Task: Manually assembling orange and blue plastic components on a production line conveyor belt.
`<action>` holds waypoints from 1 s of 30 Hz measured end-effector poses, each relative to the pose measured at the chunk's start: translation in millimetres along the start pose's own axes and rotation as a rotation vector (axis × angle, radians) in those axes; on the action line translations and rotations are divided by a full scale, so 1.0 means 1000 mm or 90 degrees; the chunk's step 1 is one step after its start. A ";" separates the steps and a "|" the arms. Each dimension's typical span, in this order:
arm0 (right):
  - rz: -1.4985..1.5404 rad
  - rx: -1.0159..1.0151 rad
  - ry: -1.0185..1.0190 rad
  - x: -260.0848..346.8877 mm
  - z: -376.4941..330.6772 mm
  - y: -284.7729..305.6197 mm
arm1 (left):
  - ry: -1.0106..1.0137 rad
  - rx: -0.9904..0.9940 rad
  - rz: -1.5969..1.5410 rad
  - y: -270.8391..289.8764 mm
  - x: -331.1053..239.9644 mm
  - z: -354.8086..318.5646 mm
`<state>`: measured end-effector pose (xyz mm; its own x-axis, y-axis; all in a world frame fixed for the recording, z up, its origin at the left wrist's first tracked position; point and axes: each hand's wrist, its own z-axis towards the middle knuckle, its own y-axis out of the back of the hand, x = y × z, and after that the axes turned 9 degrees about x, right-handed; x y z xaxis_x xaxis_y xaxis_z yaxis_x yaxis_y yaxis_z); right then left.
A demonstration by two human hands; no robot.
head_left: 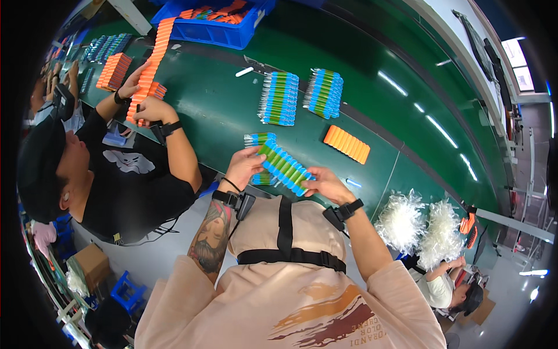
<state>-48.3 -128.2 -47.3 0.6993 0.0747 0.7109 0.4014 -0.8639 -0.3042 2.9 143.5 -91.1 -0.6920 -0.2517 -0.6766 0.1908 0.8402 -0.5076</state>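
Between my two hands I hold a row of blue and green tubes, joined side by side and tilted down to the right. My left hand grips its upper left end, and my right hand pinches its lower right end. Partly hidden behind it, similar blue and green tubes lie on the green table near my left hand. Farther off stand two stacks of such rows, a left stack and a right stack. A row of orange tubes lies to the right of these.
A co-worker at my left handles a long orange strip. Behind it sits a blue bin of orange pieces. Clear plastic bundles lie at the right, near another person. A white stick lies on the table.
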 end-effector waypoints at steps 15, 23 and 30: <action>-0.742 -0.424 0.308 -0.076 -0.075 0.058 | -0.469 0.279 1.147 -0.075 0.027 0.068; -1.131 -0.237 0.198 -0.138 -0.046 0.077 | -0.448 0.497 1.484 -0.069 0.057 0.099; -0.847 -0.185 -0.018 -0.093 -0.061 0.070 | -0.382 0.345 1.448 -0.066 0.077 0.065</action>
<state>-121.6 -226.1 -96.1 -0.1030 0.9331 0.3446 0.6403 -0.2030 0.7408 -17.3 37.4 -144.7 0.9291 0.3537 -0.1080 0.1983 -0.2301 0.9527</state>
